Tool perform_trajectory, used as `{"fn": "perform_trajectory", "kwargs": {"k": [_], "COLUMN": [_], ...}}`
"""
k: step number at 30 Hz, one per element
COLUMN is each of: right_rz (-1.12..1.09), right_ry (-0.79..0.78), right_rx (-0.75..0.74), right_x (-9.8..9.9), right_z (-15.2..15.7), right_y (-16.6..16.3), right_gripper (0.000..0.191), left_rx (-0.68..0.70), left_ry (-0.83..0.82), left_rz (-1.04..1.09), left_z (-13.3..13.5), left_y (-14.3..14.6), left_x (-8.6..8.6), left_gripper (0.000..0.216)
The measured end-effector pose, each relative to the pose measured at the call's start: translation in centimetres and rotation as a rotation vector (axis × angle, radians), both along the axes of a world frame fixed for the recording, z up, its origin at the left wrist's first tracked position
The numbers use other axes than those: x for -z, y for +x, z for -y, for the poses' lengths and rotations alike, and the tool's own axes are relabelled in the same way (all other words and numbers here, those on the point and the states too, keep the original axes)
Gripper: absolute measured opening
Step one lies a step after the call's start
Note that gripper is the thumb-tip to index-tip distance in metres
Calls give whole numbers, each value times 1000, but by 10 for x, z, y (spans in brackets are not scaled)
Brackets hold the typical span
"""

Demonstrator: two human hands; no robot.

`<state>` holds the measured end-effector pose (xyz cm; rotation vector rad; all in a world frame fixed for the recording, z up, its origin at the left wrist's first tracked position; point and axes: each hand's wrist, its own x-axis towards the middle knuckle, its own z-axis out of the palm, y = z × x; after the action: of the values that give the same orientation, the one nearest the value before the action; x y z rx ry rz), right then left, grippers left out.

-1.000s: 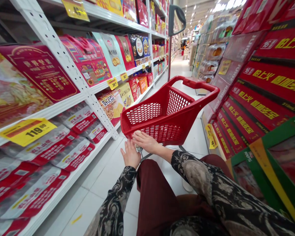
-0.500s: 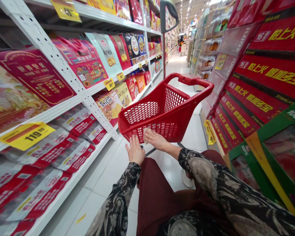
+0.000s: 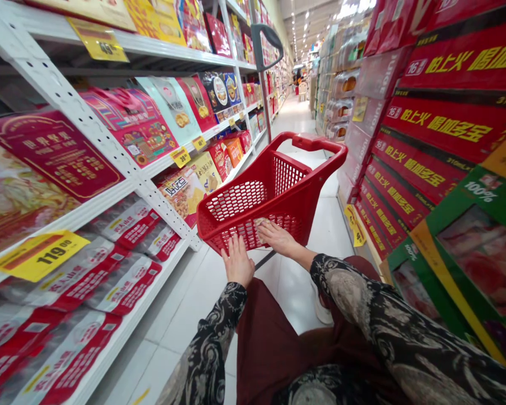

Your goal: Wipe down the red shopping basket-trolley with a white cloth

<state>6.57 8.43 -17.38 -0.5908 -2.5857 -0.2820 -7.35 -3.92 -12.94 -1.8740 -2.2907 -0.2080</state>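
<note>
A red plastic shopping basket cart (image 3: 316,147) with perforated sides stands in front of me, and its basket looks bare inside. My left hand (image 3: 238,261) rests against the lower near edge of its side, fingers stretched out and apart. Under the fingers of my right hand (image 3: 280,236) is a crumpled pale cloth (image 3: 261,223), pressed to the perforated side. The palm covers part of the cloth.
White shelving (image 3: 141,183) with boxed snacks and bottled water packs runs along the left. Stacked red drink cartons (image 3: 438,124) and green boxes (image 3: 459,225) line the right. A grey-handled pole (image 3: 263,67) rises behind the cart. Tiled aisle floor stretches ahead.
My right hand has slid the cloth a little to the right along the basket's side. My left hand stays at the lower edge. The whole view has shifted slightly.
</note>
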Motion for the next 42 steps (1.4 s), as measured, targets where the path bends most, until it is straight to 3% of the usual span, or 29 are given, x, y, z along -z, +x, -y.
{"fn": "perform_trajectory", "kwargs": {"k": [8,11,17,20,26,29,34,38,42], "right_rz": [-247,-203,-148,-189,-276,-254,-273,-395,-456], "right_ry": [105,56,-64,-39,26,-14,-50,56,75], "right_rx": [-53,31,302,294,117,157,312,284,361], "right_x": [-37,-29,8,1,-35,-29,-9,-36,-68], "right_z": [4,-6,-18,-16,-17,-23,-27,-35,-52], "right_y": [-14,-1,69,79,40,45,93,111,114], "right_gripper": [34,33,40,40,35,35,37,39,40], "left_rx": [40,49,88,118,186,200,213,250,303], "left_ry": [47,48,35,31,46,55,58,44,63], "left_rz": [-28,-39,-53,-46,-66,-78,-76,-59,-52], "left_z": [-15,-17,-18,-23,-38,-42,-45,-54,-68], "left_y": [18,21,30,39,60,63,65,78,99], "left_x": [-4,-7,-1,3,-9,-16,-18,-23,-40], "left_gripper": [74,74,74,74,73,73,72,72,73]}}
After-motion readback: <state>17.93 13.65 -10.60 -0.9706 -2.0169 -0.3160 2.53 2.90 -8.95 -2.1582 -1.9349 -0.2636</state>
